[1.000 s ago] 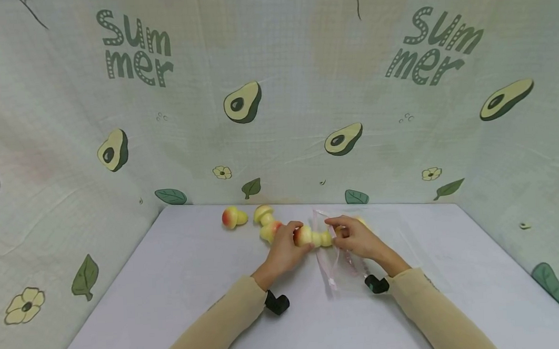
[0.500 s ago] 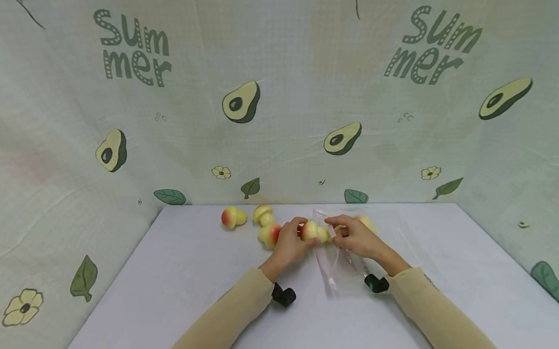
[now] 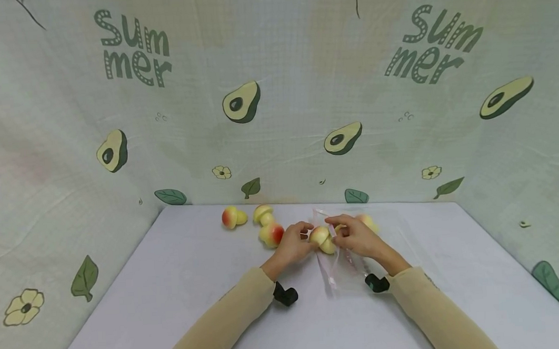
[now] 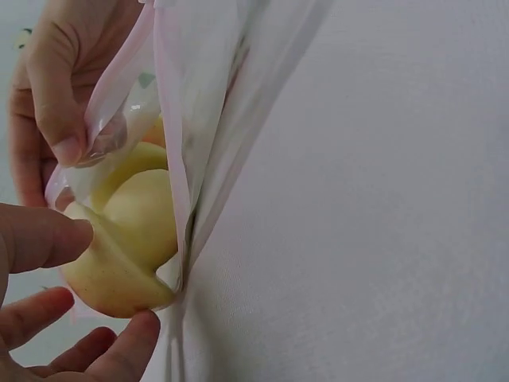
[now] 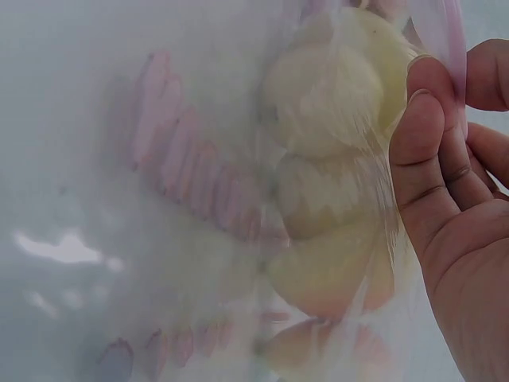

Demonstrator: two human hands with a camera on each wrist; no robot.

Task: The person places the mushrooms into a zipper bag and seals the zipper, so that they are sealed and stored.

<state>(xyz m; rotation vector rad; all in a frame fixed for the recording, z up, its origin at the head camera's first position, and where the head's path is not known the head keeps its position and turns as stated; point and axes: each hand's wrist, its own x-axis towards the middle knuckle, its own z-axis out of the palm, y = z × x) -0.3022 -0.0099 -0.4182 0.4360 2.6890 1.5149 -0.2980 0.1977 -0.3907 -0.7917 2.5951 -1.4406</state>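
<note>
A yellow mushroom-shaped piece with a reddish cap (image 3: 318,235) lies tilted at the mouth of a clear plastic bag (image 3: 331,280) with pink edging. My left hand (image 3: 290,246) holds it lightly, thumb on one side of the cap (image 4: 99,278) and a fingertip at its lower rim. My right hand (image 3: 359,239) pinches the bag's pink edge (image 5: 455,48) between thumb and fingers, keeping the mouth apart. Inside the bag, another yellow mushroom piece (image 3: 367,222) shows beyond the right hand. Blurred pink printing (image 5: 191,159) shows on the plastic in the right wrist view.
Left of the hands lie a red-and-yellow mushroom piece (image 3: 271,234), a pale one (image 3: 263,215) touching or close behind it, and another (image 3: 234,217) farther left. The white table (image 3: 172,306) meets an avocado-print cloth (image 3: 286,116) at the back and sides.
My left hand has moved right, bringing the mushroom piece to the bag's mouth, where it has turned to a tilt. The right hand stays on the bag's edge.
</note>
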